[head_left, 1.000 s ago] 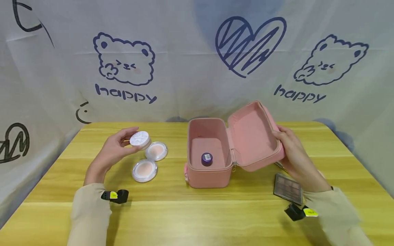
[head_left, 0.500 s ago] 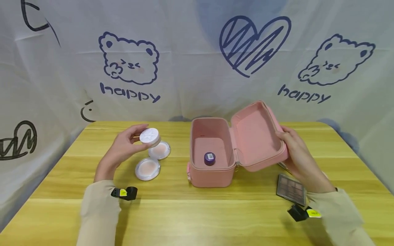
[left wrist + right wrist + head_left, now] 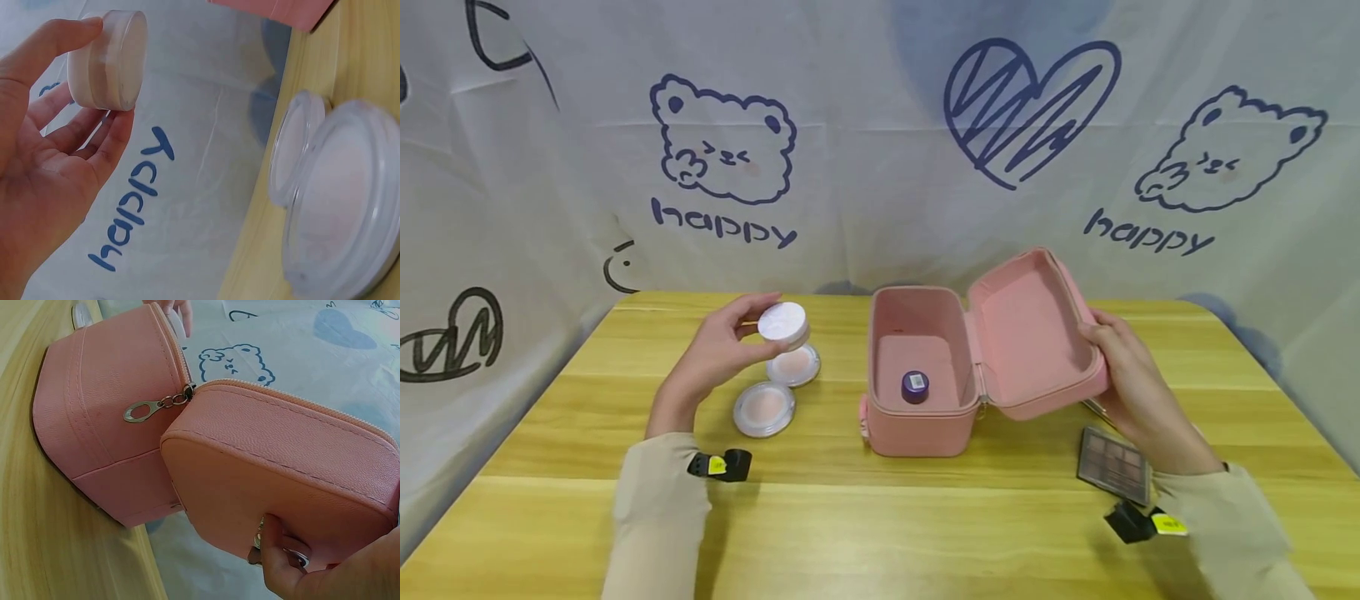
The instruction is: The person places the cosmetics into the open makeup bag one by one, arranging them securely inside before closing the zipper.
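My left hand (image 3: 718,350) holds a round powder jar (image 3: 784,323) with a white top above the table, left of the pink cosmetic case (image 3: 917,435). In the left wrist view, thumb and fingers pinch the jar's sides. Below it lie two clear-rimmed round compacts (image 3: 764,409) with pale centres, one nearer and one farther. The case stands with its lid (image 3: 1033,333) swung out to the right. My right hand (image 3: 1138,392) grips that lid by its outer edge, the thumb over the rim. A small purple-lidded jar (image 3: 915,387) sits inside the case.
On the wooden table (image 3: 880,533), an eyeshadow palette (image 3: 1114,467) lies beneath the right forearm. A thin, partly hidden item is beside it, under the lid. A printed cloth (image 3: 865,167) hangs behind the table. A zipper pull (image 3: 142,411) dangles from the case.
The left hand has carried the powder jar right and slightly up, closer to the case. The right hand keeps its grip on the lid; the whole head view has shifted slightly.
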`<state>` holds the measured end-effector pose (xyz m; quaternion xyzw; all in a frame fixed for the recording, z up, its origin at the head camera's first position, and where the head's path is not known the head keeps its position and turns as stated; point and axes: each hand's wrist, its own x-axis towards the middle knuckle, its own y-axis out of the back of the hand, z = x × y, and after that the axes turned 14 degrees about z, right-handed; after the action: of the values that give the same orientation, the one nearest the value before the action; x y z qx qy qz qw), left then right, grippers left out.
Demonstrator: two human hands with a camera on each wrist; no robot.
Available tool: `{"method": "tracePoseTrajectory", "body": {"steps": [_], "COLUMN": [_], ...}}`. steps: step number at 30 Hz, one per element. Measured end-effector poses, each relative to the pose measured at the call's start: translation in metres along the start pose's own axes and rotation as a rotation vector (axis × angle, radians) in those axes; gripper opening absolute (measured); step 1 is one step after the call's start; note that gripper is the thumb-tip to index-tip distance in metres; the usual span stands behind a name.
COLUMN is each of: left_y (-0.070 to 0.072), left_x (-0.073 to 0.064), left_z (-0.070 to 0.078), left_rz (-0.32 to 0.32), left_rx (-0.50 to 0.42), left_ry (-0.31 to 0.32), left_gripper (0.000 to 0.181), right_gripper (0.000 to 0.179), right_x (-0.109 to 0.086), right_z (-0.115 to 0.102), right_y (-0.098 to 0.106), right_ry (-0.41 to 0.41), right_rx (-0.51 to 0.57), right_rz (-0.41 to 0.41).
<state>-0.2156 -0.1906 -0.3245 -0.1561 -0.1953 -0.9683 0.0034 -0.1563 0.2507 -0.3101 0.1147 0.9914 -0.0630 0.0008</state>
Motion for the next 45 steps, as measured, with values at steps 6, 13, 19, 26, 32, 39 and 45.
{"method": "tracePoseTrajectory", "body": {"steps": [6, 13, 19, 26, 32, 39, 45], "left_y": [-0.013, -0.025, -0.027, -0.031, -0.038, -0.05, -0.061], "left_x": [0.001, 0.002, 0.002, 0.003, 0.006, 0.008, 0.009], "left_z": [0.004, 0.01, 0.011, 0.015, 0.024, 0.029, 0.032], "left_rz": [-0.023, -0.053, -0.042, -0.058, -0.061, -0.071, -0.102], "left_rx": [-0.019, -0.008, 0.011, -0.001, -0.003, -0.028, -0.027], "left_ry": [-0.005, -0.025, -0.036, -0.05, -0.078, -0.103, -0.139], "left_gripper": [0.064, 0.064, 0.064, 0.066, 0.064, 0.061, 0.061], "right_gripper": [0.034, 0.041, 0.044, 0.052, 0.037, 0.037, 0.043], "right_x": [-0.001, -0.002, -0.002, -0.002, -0.001, 0.0, 0.0], "right_z": [0.001, 0.001, 0.001, -0.001, -0.002, -0.003, -0.003], "right_y": [0.002, 0.002, 0.0, -0.001, 0.0, 0.002, 0.002], "right_ry": [0.003, -0.004, -0.003, -0.006, 0.003, 0.009, 0.005], "right_rx": [-0.017, -0.033, -0.041, -0.059, -0.038, -0.024, -0.04], "right_rz": [-0.002, -0.006, -0.007, 0.002, 0.003, -0.001, -0.013]}}
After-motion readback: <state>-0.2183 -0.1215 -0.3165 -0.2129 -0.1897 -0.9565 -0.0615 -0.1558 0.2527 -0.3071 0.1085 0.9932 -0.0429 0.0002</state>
